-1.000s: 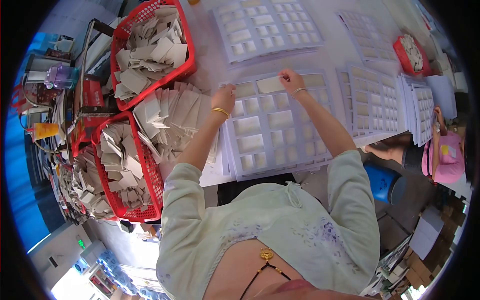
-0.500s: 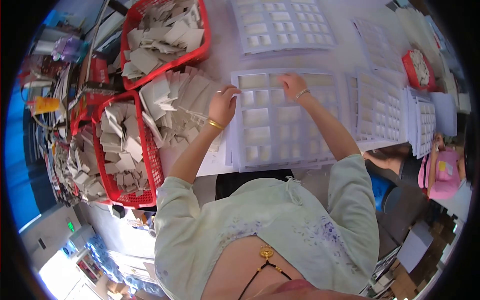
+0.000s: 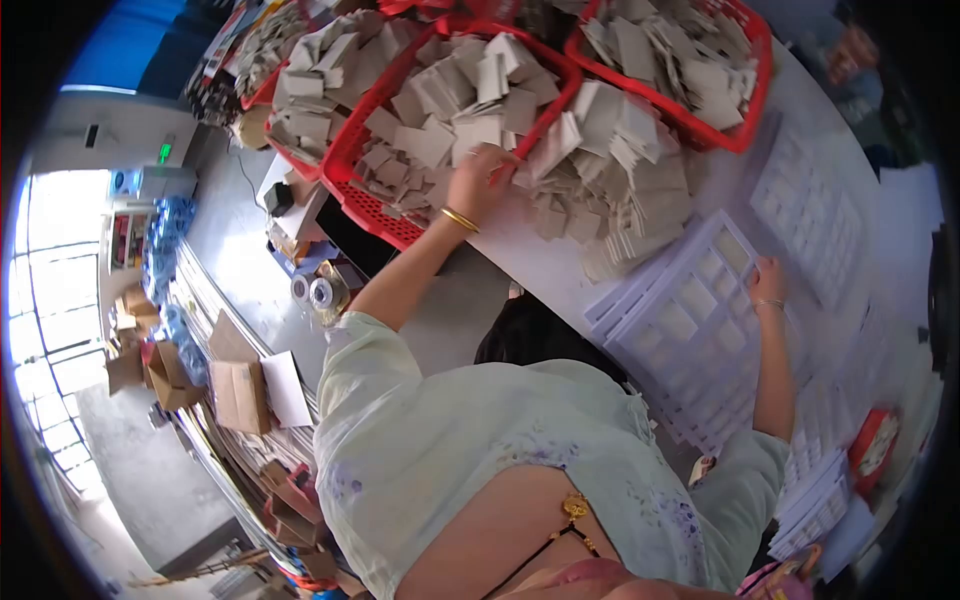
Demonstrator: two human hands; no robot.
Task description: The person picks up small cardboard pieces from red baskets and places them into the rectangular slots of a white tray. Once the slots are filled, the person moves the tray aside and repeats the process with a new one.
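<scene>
My left hand (image 3: 480, 183) is over the front rim of a red basket (image 3: 375, 212) of grey board pieces (image 3: 425, 145), thumb and fingers apart, no piece visible in it. My right hand (image 3: 768, 283) rests with curled fingers at the far edge of a stack of white window-cut sheets (image 3: 690, 320); what its fingers hold, if anything, is hidden. Loose board pieces (image 3: 625, 165) are heaped between basket and stack.
Another red basket (image 3: 735, 140) of pieces stands at the back. More cut sheets (image 3: 810, 215) lie to the right, near a small red container (image 3: 873, 450). Cardboard boxes (image 3: 240, 395) and tape rolls (image 3: 322, 292) are at lower left.
The view has turned toward the baskets on the left. My left hand has moved from the sheet stack's left edge to the basket; my right hand stays at the stack's far edge.
</scene>
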